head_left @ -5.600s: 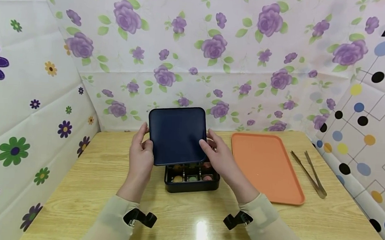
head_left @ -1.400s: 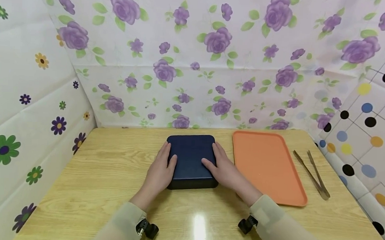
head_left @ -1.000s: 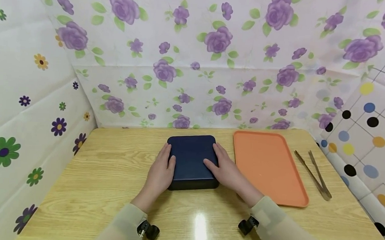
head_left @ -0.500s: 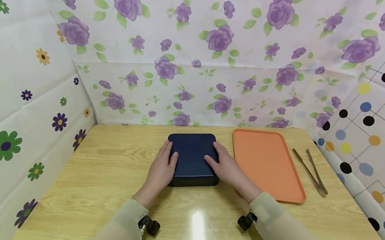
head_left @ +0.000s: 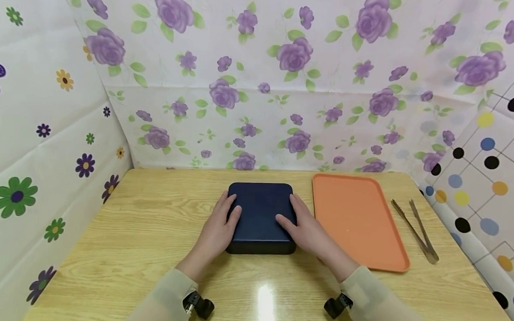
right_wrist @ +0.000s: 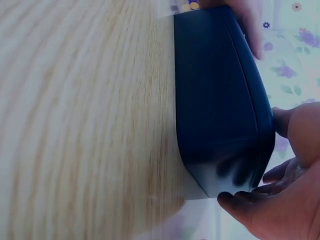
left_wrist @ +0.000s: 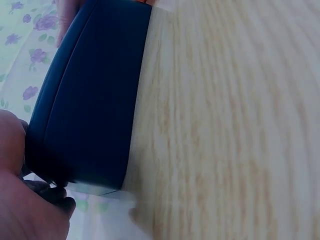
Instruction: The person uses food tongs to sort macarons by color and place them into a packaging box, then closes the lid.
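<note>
A dark navy square box (head_left: 259, 248) sits on the wooden table with its flat lid (head_left: 261, 215) on top, hiding the inside. My left hand (head_left: 217, 228) holds the box's left side, thumb and a finger over the lid's edge. On the opposite side my right hand (head_left: 305, 229) grips it, thumb on the lid and the other fingers along the wall. In the right wrist view, fingertips (right_wrist: 232, 200) of that hand meet the box's side wall. A thin seam between lid and box runs along the front in both wrist views.
An orange tray (head_left: 357, 222) lies just right of the box, partly beneath the right forearm in view. Beyond it are metal tongs (head_left: 421, 237), spread apart. Floral and dotted cloths (head_left: 259, 108) enclose the table (head_left: 160, 209) at the back and sides.
Earlier, both hands held the lid tilted above the open box, with small coloured round pieces in its compartments. The lid now covers it. Lately the hands have barely shifted on the box.
</note>
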A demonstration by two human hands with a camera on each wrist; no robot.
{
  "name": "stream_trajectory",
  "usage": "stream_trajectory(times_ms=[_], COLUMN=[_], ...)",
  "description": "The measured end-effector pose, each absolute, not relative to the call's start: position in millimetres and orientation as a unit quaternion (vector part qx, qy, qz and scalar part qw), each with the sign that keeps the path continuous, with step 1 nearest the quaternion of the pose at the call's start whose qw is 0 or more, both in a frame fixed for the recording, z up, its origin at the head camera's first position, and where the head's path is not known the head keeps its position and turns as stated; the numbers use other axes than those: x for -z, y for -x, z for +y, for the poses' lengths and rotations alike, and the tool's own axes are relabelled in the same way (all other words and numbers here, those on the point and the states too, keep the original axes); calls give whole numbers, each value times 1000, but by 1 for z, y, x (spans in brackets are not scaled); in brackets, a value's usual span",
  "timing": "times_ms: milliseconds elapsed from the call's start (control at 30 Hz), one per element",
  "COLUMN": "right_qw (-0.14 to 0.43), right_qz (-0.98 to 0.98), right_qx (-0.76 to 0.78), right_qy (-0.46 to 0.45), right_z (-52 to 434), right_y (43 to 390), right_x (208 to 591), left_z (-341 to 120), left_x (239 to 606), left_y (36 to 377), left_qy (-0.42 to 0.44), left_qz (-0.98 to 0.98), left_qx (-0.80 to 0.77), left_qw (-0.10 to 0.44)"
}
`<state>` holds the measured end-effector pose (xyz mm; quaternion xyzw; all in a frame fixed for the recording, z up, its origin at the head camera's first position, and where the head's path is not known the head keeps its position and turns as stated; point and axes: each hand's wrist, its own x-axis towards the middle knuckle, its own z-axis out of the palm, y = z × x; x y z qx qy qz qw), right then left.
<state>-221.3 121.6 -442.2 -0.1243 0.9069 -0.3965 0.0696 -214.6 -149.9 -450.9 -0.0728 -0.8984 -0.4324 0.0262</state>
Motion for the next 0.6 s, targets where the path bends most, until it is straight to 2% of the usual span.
stream_trajectory(times_ms=[133,333,600], right_qw=[29,-52,-85], right_qz=[929,955,968], right_qx=[340,216,137], right_qy=[144,195,194], right_z=[126,132,141], right_y=[214,203,197], right_x=[442,444,445], left_z=[-152,-155,-158], left_x=[449,446,444], left_y=[211,201,187], left_qy=[75,106,120], left_qz=[-909,-954,-981], left_qx=[407,270,110], left_qw=[43,75,104])
